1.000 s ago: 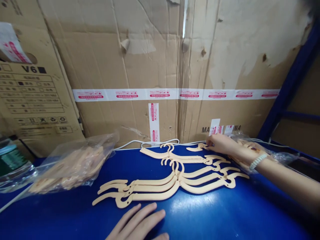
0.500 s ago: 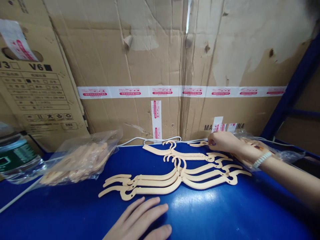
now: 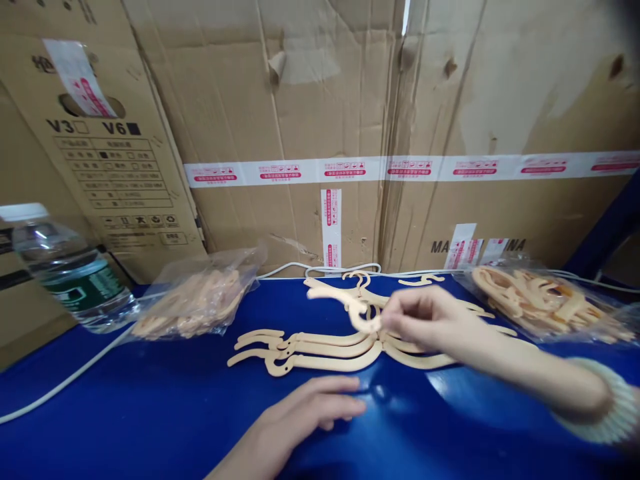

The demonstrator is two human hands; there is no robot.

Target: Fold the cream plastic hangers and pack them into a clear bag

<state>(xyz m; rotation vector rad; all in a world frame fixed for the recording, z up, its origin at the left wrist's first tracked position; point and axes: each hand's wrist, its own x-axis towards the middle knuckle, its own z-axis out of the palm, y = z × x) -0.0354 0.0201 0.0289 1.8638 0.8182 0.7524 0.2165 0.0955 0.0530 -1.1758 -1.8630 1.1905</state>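
The blue surface (image 3: 150, 413) fills the near part of the view, with a white cable (image 3: 65, 383) trailing across its left side. Nearest, the left hand (image 3: 305, 413) lies flat and loosely open on the surface, palm down, holding nothing. Just beyond it the right hand (image 3: 425, 323), blurred, pinches a small tan hanger (image 3: 345, 303) between thumb and fingers, lifted above the row of hangers (image 3: 310, 347) laid out at mid-surface. A beaded bracelet (image 3: 607, 410) circles the right wrist. Farther back, a clear bag of hangers (image 3: 200, 303) sits toward the left, another open bag (image 3: 540, 300) toward the right corner, and a water bottle (image 3: 70, 270) at the left edge. Taped cardboard boxes (image 3: 310, 120) wall off the far edge.
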